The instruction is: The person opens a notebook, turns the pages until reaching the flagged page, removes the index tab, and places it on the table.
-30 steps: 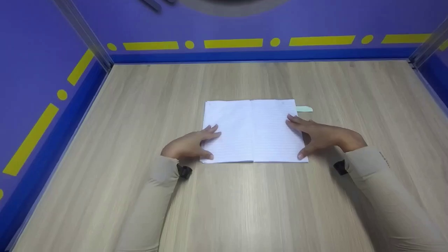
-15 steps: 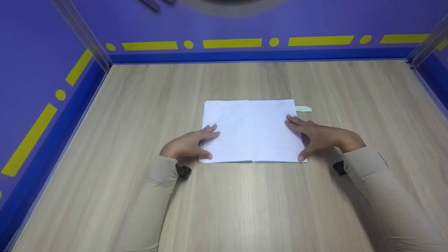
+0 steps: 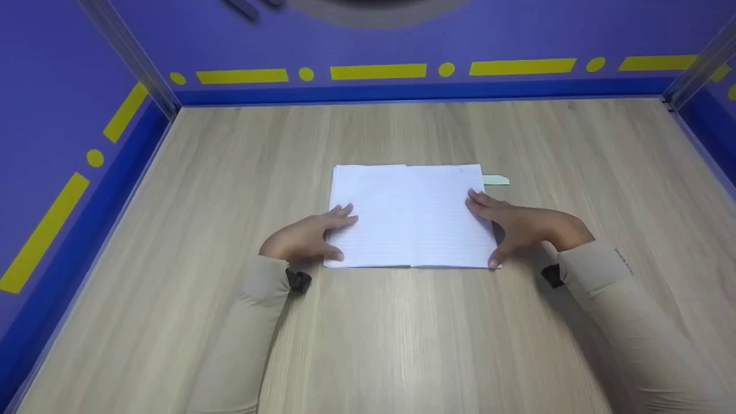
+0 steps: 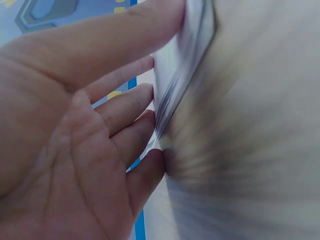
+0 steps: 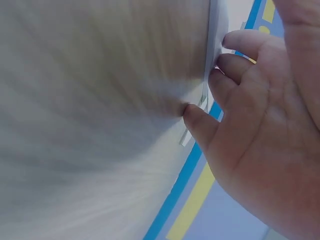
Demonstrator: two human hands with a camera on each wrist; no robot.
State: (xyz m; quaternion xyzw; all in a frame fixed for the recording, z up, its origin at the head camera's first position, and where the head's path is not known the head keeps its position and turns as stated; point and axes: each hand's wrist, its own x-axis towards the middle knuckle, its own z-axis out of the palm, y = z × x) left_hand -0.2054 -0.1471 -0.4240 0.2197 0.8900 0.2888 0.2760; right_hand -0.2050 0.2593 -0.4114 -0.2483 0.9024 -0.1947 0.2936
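An open notebook (image 3: 397,224) with white lined pages lies flat on the wooden table in the head view. My left hand (image 3: 307,236) rests at its left edge, fingertips on the left page and thumb near the lower corner. On the opposite edge, my right hand (image 3: 520,225) touches the right page with spread fingers, its thumb at the lower right corner. A pale green tab (image 3: 497,180) sticks out past the right edge, above the right hand. In the left wrist view the notebook's page edges (image 4: 187,70) show beside the extended fingers. The right wrist view shows the little finger (image 5: 200,122) reaching the tabletop.
The wood-grain table (image 3: 368,339) extends around the notebook on all sides. A purple and blue wall (image 3: 379,46) with yellow marks closes off the back, and a similar panel (image 3: 46,115) stands at the left. Another panel borders the right.
The head view has shifted slightly, so the whole scene sits a little further left. Both hands keep their places on the notebook.
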